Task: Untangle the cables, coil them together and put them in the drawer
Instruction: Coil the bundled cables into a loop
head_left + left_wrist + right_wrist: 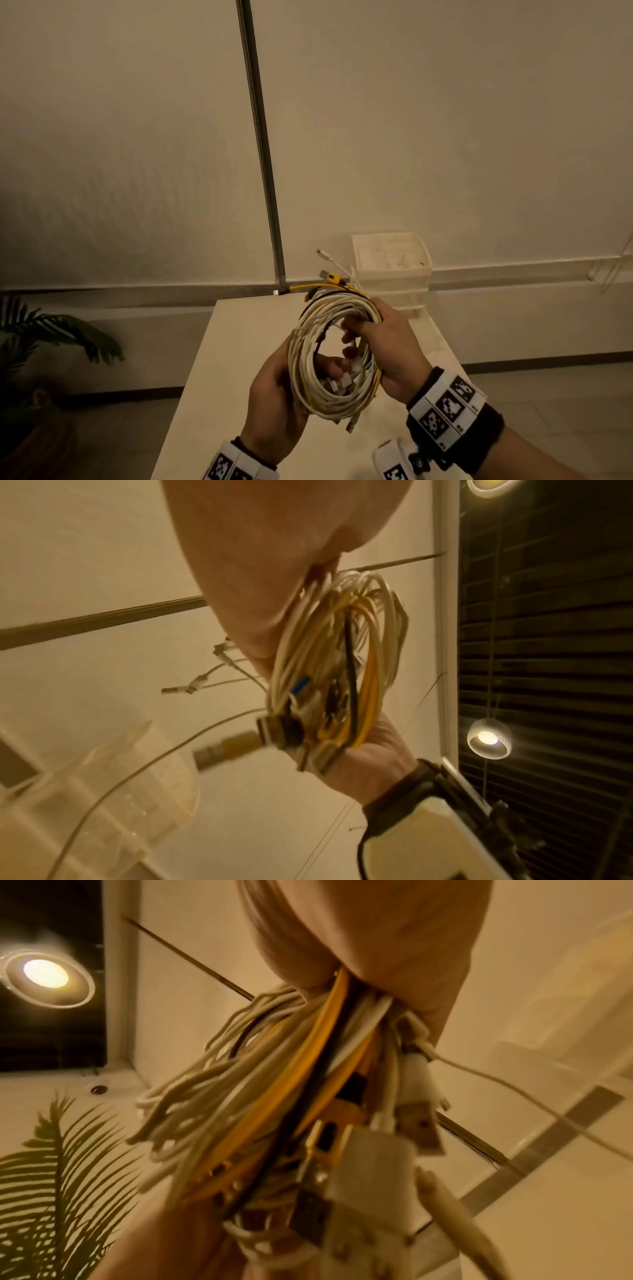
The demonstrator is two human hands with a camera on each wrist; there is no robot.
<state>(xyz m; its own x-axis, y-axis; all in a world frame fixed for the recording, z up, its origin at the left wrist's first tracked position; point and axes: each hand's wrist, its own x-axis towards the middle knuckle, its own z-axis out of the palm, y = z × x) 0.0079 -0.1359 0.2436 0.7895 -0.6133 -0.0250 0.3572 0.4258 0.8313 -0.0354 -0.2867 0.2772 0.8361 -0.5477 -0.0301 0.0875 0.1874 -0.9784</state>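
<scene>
— Where's the bundle?

— Up off the table [239, 342], between my two hands. The coil of cables [330, 356] is mostly white, with yellow and black strands running through.

— And your grip?

— My left hand [274, 390] curls round the coil's near-left side, fingers hooked through the middle. My right hand [394, 349] clamps the far-right side, thumb inside the loop. Loose plugs [329, 270] poke out beyond my right fingers — the drawer unit [394, 274] stands just past them.

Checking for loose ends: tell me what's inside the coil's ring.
Inside the coil: right hand fingertips, left hand fingertips and several white plugs. Cable ends hidden under the loops can't be seen.
</scene>
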